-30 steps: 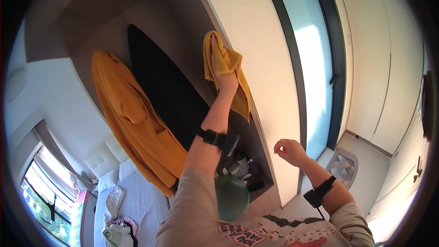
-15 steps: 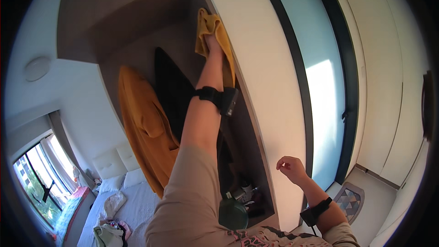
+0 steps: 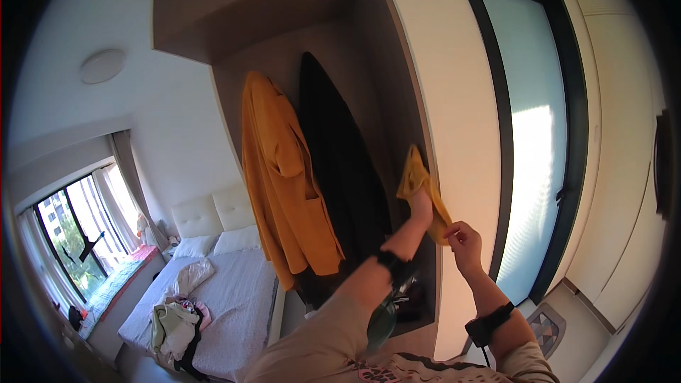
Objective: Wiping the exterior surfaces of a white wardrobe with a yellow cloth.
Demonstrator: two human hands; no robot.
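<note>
The right hand is pinching the lower end of a soft, creased yellow cloth draping over the left hand, whose finger state I cannot tell. Its narrow tip is pointing upward, its long axis slanting down rightward, beside a smooth brown niche where limp coats are hanging.

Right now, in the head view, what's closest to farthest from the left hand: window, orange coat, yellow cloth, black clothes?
1. Yellow cloth: on the left hand.
2. Black clothes: hanging left of it.
3. Orange coat: farther left.
4. Window: far left.
</note>
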